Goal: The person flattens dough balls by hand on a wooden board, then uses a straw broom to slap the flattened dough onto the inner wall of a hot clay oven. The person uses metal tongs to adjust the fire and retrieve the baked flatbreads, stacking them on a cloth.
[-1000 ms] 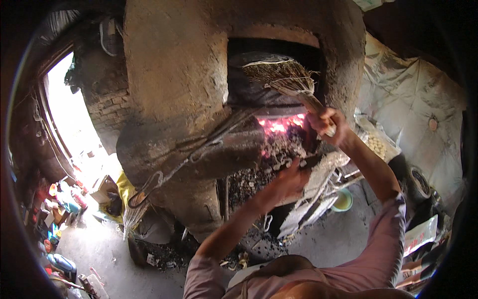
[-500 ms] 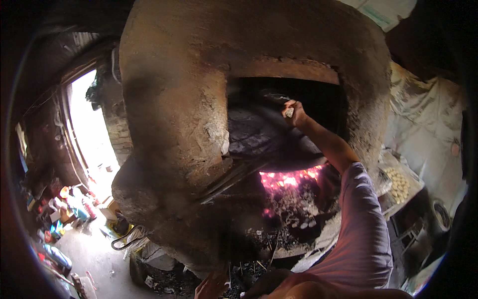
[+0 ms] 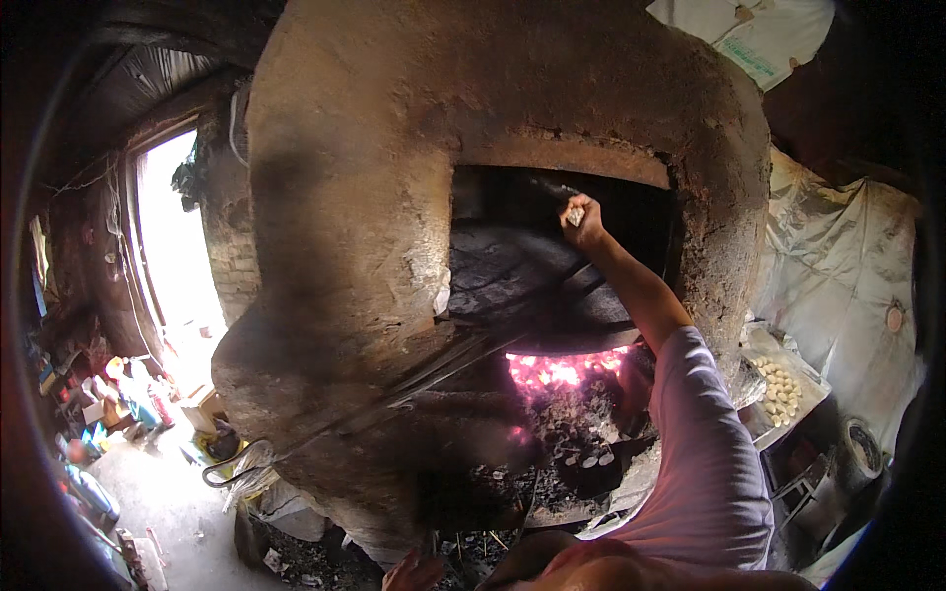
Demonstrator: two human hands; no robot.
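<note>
Broom handle (image 3: 574,217), green-lettered pale sheet (image 3: 788,32)

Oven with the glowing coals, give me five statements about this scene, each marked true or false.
1. The right hand grips a handle at the upper opening of the oven. True.
2. The left hand grips that handle too. False: it is low, near the picture's bottom edge.
3. The glowing coals lie below the upper opening. True.
4. The tray of pale pieces is left of the oven. False: it is on the right.
5. The bright doorway is on the picture's left. True.
</note>
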